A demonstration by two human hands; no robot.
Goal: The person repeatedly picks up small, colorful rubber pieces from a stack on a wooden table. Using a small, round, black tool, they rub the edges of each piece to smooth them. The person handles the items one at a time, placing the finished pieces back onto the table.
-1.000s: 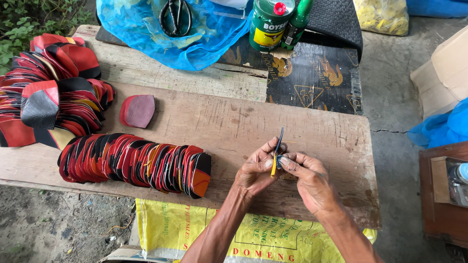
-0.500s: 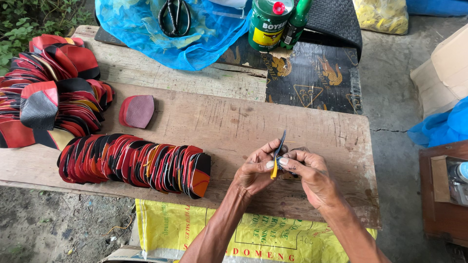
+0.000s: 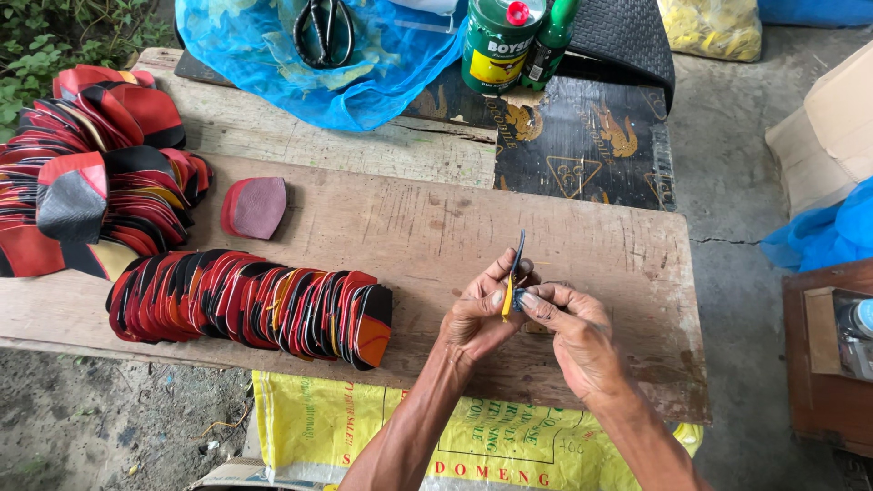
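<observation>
both hands met over the right half of the wooden table (image 3: 582, 245). the left hand (image 3: 480, 314) and the right hand (image 3: 575, 332) were pressed close together, and between them stood a thin dark blade with a yellow part (image 3: 512, 284) near the fingertips, its dark tip pointing up and away from the person. the fingers of both hands were closed narrowly around this small tool, the left thumb and forefinger pinching it from one side, the right fingertips from the other; what exactly the right fingers gripped at the base was too small to tell.

to the left of the hands, a long row of red and black shaped pieces (image 3: 250, 305) lay overlapped on the table, well apart from the hands. a single reddish piece (image 3: 257, 206) lay alone behind that row. a larger heap of red and black pieces (image 3: 91, 177) filled the table's left end.

at the far side lay a blue plastic sheet (image 3: 273, 64) with black scissors (image 3: 324, 29) on it, a green can (image 3: 498, 41) beside a green bottle (image 3: 550, 41), and a dark printed mat (image 3: 582, 136). a yellow sack (image 3: 364, 427) hung below the table's near edge.
</observation>
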